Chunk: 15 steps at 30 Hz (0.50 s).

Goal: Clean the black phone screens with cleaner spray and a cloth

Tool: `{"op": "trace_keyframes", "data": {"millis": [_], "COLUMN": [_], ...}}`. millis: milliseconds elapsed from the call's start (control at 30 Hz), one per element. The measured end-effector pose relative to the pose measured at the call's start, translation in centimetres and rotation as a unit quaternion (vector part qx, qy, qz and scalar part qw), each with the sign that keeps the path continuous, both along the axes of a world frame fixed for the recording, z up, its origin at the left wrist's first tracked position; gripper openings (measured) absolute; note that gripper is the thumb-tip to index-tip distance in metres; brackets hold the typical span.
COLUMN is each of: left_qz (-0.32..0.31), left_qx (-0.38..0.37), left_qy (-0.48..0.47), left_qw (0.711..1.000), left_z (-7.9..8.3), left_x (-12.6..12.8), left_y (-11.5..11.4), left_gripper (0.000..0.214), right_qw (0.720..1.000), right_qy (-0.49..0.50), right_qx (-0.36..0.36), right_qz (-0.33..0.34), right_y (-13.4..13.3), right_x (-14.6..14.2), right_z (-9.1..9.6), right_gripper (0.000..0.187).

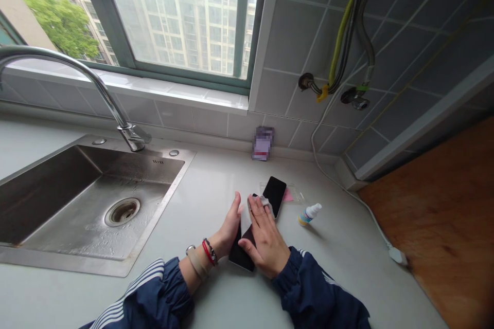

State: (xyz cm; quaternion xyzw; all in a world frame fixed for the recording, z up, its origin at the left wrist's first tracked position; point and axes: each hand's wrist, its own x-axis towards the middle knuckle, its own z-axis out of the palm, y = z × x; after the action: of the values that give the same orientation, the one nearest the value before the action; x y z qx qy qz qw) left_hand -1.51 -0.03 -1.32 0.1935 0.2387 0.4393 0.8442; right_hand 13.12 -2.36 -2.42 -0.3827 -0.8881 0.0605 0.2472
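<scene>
A black smartphone lies slanted on the counter between my hands. My left hand steadies it along its left edge, thumb pointing up and the other fingers mostly hidden. Over the upper part of the screen my right hand presses a grey cloth, its fingers laid together on the fabric and the thumb lower down. A second dark phone rests just beyond the right fingers, partly over a clear plastic case with something pink. To the right stands a small white spray bottle with a yellowish base.
At left is a steel sink with a curved tap. A blurred purple card or packet leans against the tiled wall. A white cable runs along the counter to a plug beside a wooden panel.
</scene>
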Motion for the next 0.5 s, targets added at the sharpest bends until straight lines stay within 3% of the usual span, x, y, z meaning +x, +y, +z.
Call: {"op": "trace_keyframes", "data": {"millis": [100,300,500], "left_qz": [-0.001,0.025,0.02], "left_qx": [0.031,0.038,0.024], "left_qy": [-0.018,0.005,0.006], "left_qw": [0.999,0.999,0.999], "left_z": [0.4,0.9,1.0], "left_x": [0.1,-0.3,-0.3], "left_y": [-0.1,0.0,-0.1], "left_gripper": [0.076,0.075,0.074], "right_qw": [0.998,0.969,0.973], "right_qy": [0.045,0.221,0.211], "right_qx": [0.026,0.111,0.089], "right_qz": [-0.017,-0.009,-0.034], "right_y": [0.2,-0.2,-0.3], "right_x": [0.1,-0.1,-0.2], "right_z": [0.1,1.1,1.1], "right_gripper": [0.076,0.021,0.009]}}
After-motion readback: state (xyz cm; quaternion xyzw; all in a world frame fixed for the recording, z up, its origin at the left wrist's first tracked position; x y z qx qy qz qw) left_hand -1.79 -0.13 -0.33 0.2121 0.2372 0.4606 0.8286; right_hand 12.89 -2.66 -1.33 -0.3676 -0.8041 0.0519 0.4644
